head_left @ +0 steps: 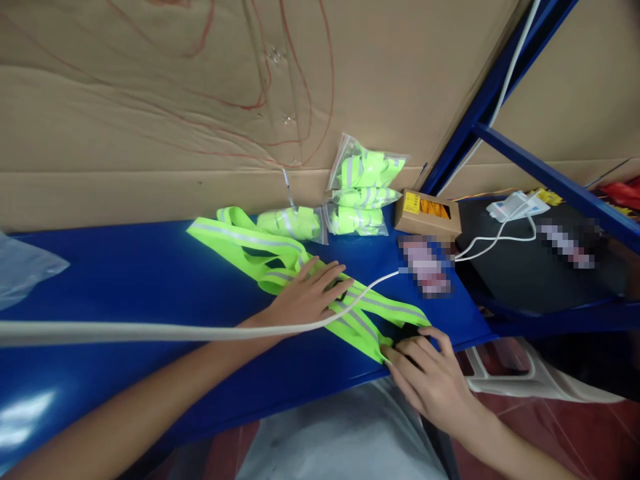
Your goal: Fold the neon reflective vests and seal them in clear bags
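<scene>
Neon yellow-green straps with grey reflective stripes [367,307] lie spread across the blue table [125,280]. My left hand [307,293] rests flat on their middle, fingers spread, beside a small black buckle. At the right end of the straps is my right hand [425,367], its fingers curled around the edge and a black piece there. A white cable [200,331] passes in front of my left wrist. Behind the straps lies a packed bundle [293,223] of the same material in a clear bag.
Several bagged neon bundles [367,170] are stacked against the cardboard wall [150,133]. Beside them stands an open brown box [430,213] with orange items. A blue metal frame [555,173] rises at right. A clear plastic bag [27,270] lies at far left, a white stool [530,377] below right.
</scene>
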`<control>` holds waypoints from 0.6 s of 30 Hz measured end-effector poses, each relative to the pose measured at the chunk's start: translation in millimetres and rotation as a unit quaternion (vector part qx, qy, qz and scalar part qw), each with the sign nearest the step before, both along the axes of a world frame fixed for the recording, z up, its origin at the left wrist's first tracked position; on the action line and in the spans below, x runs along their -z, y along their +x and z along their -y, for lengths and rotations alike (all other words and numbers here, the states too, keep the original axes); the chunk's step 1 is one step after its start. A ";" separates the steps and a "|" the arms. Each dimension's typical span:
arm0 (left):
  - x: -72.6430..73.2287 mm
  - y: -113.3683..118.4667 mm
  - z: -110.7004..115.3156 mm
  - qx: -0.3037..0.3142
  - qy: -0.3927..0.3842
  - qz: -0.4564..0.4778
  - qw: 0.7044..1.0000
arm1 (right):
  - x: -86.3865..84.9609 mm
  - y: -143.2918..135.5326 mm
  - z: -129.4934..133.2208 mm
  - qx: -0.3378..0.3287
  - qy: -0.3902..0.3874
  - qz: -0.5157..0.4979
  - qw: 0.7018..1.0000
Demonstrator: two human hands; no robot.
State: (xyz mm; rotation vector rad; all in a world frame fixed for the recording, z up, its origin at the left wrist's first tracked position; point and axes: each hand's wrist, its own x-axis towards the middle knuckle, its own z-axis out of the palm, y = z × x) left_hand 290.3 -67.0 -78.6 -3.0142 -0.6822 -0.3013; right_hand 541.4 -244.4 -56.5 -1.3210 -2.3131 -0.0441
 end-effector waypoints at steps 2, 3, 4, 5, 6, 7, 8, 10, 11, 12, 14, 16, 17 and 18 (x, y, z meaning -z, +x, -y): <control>-1.0 -8.0 -10.6 0.020 0.010 -0.019 1.000 | 0.7 5.0 -1.3 -0.035 -0.009 0.042 0.998; -2.5 -11.9 -15.6 0.028 0.010 -0.027 0.999 | 1.8 7.6 -2.4 -0.052 -0.018 0.062 0.997; -3.9 -15.8 -20.3 0.031 0.004 -0.032 0.999 | 3.4 10.1 -3.6 -0.066 -0.027 0.077 0.994; -5.0 -19.5 -24.3 0.034 -0.006 -0.034 0.999 | 5.5 12.4 -4.7 -0.076 -0.033 0.087 0.993; -5.4 -23.0 -27.6 0.040 -0.020 -0.034 0.998 | 8.1 14.5 -5.7 -0.081 -0.037 0.092 0.992; -5.2 -26.2 -30.3 0.048 -0.035 -0.033 0.998 | 10.8 16.4 -6.4 -0.085 -0.037 0.094 0.991; -4.4 -29.0 -32.3 0.055 -0.049 -0.030 0.997 | 13.5 18.0 -6.9 -0.087 -0.034 0.095 0.991; -2.7 -33.0 -33.7 0.062 -0.067 -0.027 0.995 | 18.2 20.4 -7.1 -0.088 -0.021 0.095 0.991; -2.8 -33.9 -32.5 0.062 -0.072 -0.029 0.995 | 19.9 21.2 -7.0 -0.088 -0.009 0.093 0.992; -4.0 -33.7 -29.7 0.058 -0.074 -0.031 0.995 | 21.1 21.6 -6.9 -0.087 0.004 0.088 0.992; -10.5 -29.7 -17.8 0.044 -0.073 -0.023 0.996 | 21.9 21.6 -7.2 -0.082 0.029 0.071 0.994; -20.6 -20.0 2.1 0.045 -0.079 0.007 0.996 | 21.3 20.8 -8.2 -0.078 0.036 0.058 0.995; -25.4 -13.2 13.7 0.049 -0.088 0.029 0.995 | 20.7 20.4 -8.9 -0.080 0.033 0.058 0.995; -28.9 -5.6 25.2 0.056 -0.101 0.052 0.992 | 20.0 20.0 -9.5 -0.084 0.027 0.063 0.994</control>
